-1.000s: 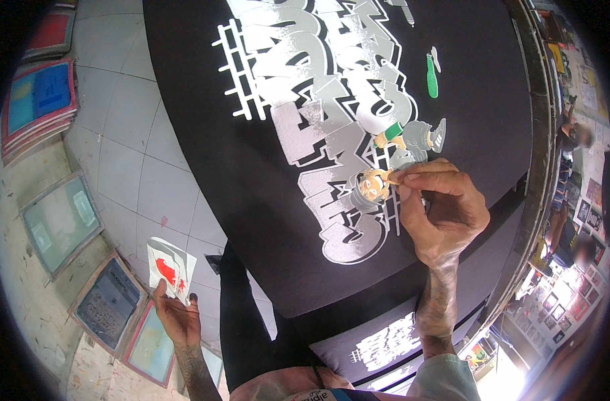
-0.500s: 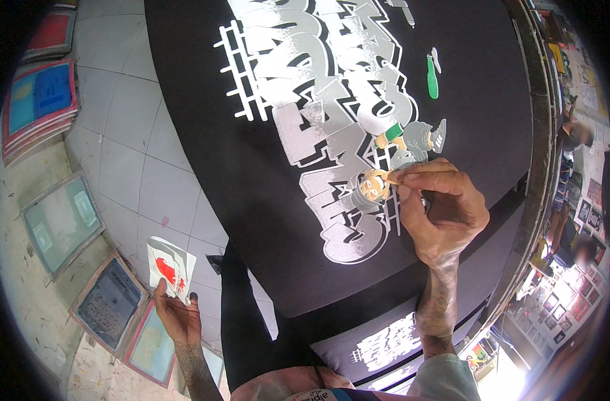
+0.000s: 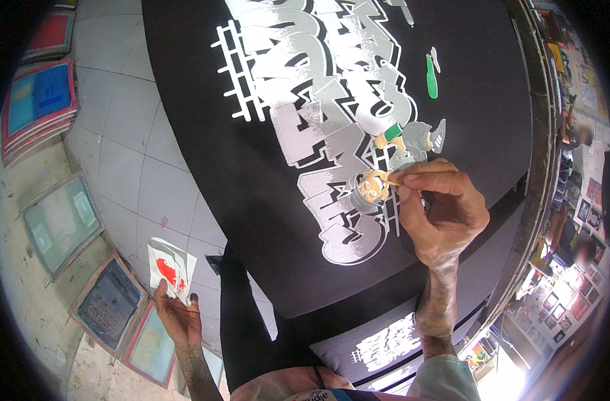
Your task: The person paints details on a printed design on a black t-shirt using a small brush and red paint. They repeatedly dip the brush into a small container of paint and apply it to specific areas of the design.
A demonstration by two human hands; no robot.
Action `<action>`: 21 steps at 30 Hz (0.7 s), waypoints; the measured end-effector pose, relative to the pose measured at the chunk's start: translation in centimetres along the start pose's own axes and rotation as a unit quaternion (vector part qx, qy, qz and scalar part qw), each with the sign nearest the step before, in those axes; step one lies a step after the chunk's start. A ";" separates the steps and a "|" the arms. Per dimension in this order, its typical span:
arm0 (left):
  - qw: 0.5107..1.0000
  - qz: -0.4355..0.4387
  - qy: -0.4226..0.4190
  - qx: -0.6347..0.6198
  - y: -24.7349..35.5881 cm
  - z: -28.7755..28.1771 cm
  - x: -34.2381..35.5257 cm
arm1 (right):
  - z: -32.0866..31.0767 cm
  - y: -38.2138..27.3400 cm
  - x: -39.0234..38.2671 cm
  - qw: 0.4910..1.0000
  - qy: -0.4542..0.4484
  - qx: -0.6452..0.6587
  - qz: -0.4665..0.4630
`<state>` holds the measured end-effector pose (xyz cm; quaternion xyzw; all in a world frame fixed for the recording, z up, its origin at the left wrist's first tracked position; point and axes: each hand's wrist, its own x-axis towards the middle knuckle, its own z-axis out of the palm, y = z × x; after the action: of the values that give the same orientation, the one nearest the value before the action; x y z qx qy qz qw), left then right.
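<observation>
My right hand [image 3: 445, 207] is closed in a pinch over a cartoon figure [image 3: 373, 187] printed on black fabric [image 3: 218, 167]. Its fingertips meet at the figure's tan face and arm; whatever thin thing they hold is too small and hidden to make out. The figure wears a grey cap and shoe and overlaps large white and grey graffiti-style lettering [image 3: 298, 134]. Away to the lower left, my left hand [image 3: 178, 317] grips a folded white paper [image 3: 171, 267] by its lower edge. Wet-looking red paint is smeared on the paper's face.
Framed printing screens [image 3: 63, 220] lean along the left wall, several stacked at the upper left [image 3: 41, 100]. Tiled floor [image 3: 128, 154] runs between them and the fabric. Another printed black piece [image 3: 385, 344] lies near my body. At the far right, people stand near pictures on a wall.
The printed fabric appears to have shifted very slightly in view. Both hands keep nearly the same position and grip.
</observation>
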<state>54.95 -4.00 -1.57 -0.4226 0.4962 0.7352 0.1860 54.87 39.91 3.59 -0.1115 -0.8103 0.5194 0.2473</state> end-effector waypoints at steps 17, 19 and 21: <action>1.000 0.004 0.011 -0.005 0.2 1.1 -0.3 | 0.0 0.0 0.0 1.000 -0.003 0.001 -0.008; 0.999 0.012 0.046 -0.017 0.1 2.3 -0.7 | 0.0 0.0 0.0 1.000 -0.005 0.001 -0.012; 0.999 0.012 0.041 -0.016 0.1 2.1 -0.6 | -0.1 0.1 0.2 1.000 -0.015 -0.010 -0.025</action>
<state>54.32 -2.15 -0.65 -0.4497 0.4967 0.7270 0.1501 54.76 40.09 3.61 -0.0855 -0.8214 0.5068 0.2471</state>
